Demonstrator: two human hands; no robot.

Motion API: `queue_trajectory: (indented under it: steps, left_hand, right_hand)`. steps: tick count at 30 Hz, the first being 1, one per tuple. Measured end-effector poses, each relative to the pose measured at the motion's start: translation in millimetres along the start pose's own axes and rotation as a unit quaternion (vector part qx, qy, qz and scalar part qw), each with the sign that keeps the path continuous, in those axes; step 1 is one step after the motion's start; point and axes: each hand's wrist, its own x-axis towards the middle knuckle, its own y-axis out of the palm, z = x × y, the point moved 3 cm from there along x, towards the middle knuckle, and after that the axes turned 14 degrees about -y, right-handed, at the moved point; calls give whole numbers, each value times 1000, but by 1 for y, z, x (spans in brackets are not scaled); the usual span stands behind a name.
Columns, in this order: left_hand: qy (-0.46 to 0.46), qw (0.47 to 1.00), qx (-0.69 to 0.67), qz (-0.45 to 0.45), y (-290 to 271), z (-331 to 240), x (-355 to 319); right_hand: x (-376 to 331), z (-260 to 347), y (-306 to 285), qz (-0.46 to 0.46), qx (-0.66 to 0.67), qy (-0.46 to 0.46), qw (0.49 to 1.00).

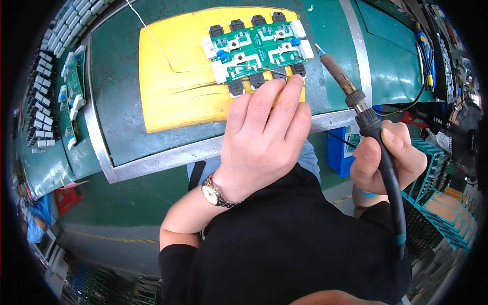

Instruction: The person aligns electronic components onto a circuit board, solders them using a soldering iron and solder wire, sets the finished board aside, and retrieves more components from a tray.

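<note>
Green-topped bench [119,107] with a metal edge here, and on it a scuffed yellow pad [178,104] with the green circuit board [258,47] lying on top, long axis roughly left to right. The right hand [389,155] is wrapped around a soldering iron [367,121], with the board away to its left and farther up the bench, and the iron's tip just off the board's right end. Left hand's [264,137] nearer, fingertips at the board's near-side black transistors [256,81] (can't tell if they're pinching anything).

One soldering iron [368,121], one wristwatch [210,194]
</note>
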Motion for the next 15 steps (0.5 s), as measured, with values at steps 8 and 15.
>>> queue_trajectory:
  steps: [8, 15]
  left_hand:
    - [6, 997, -45, -56, -35, 11, 16]
    - [52, 988, 142, -14, -43, 44, 44]
  right_hand:
    - [-5, -3, -3, -51, 21, -13, 998]
    - [-5, -7, -4, -58, 36, -9, 998]
